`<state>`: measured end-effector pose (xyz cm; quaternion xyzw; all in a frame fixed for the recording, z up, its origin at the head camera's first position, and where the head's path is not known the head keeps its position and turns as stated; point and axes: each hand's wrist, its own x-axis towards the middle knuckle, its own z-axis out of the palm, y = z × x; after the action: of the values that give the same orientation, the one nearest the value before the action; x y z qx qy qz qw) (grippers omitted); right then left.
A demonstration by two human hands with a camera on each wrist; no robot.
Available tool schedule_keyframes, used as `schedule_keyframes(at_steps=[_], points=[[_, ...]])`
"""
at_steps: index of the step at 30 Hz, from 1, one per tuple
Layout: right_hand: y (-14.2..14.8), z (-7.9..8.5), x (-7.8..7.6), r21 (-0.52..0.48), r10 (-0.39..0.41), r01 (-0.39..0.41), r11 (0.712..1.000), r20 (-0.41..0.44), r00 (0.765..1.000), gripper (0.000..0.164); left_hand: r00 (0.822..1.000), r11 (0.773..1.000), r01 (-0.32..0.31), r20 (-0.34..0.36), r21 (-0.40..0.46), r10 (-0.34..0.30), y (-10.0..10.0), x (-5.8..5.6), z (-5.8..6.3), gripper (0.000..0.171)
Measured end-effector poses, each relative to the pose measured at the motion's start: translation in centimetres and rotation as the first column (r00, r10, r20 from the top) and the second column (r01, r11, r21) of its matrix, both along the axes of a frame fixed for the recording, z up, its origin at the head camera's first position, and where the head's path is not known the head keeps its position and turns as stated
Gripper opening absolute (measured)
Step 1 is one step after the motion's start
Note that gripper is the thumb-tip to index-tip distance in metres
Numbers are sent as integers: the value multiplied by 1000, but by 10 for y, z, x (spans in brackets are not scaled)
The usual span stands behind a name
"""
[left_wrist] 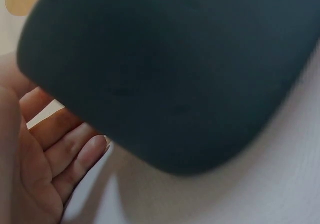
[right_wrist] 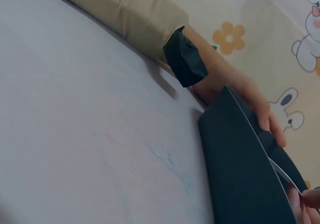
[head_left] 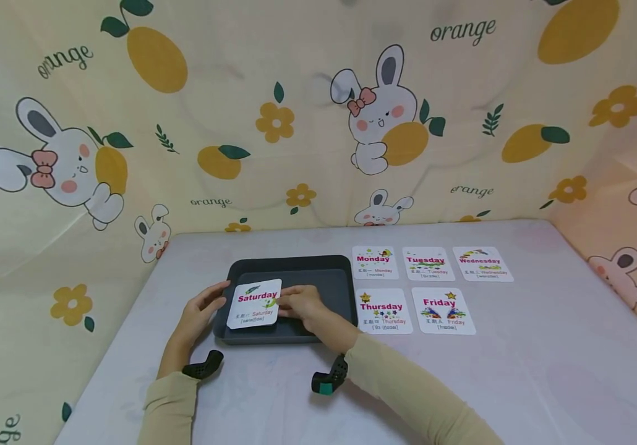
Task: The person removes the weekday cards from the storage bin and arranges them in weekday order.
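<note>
In the head view a dark rectangular tray lies on the table with a white "Saturday" card over its left part. My right hand reaches over the tray and pinches the card's right edge between thumb and fingers. At the tray's left rim my left hand holds the side with bent fingers. The left wrist view shows the fingers against the edge of the tray, which hides some fingertips. From the right wrist, the card appears edge-on above the tray wall.
Right of the tray lie several day cards in two rows: Monday, Tuesday and Wednesday behind, Thursday and Friday in front. A printed cloth backdrop rises behind the pale table.
</note>
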<state>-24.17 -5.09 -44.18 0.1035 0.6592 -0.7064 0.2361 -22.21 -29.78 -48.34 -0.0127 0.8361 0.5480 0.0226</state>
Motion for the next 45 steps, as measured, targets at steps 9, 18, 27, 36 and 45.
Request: schedule_keyframes(at_steps=[9,18,27,36,45], points=[[7,2,2,-15,9,-9,1000,-13,1000,26,1000,1000,-3,14,3,3,-1,0,0,46],[15,5,8,-23,36,-37,999,-36,999,29,1000,999,-3,-4,-44,3,-1,-1,-1,46],[25,8,13,-35,62,-64,997,-67,996,28,1000,1000,-1,7,-15,1,0,1,2,46],[37,13,15,-21,73,-75,997,-68,995,28,1000,1000,-5,11,-26,6,1,1,2,47],[47,19,19,-16,80,-81,997,-88,993,28,1000,1000,-5,8,-30,5,0,1,2,47]])
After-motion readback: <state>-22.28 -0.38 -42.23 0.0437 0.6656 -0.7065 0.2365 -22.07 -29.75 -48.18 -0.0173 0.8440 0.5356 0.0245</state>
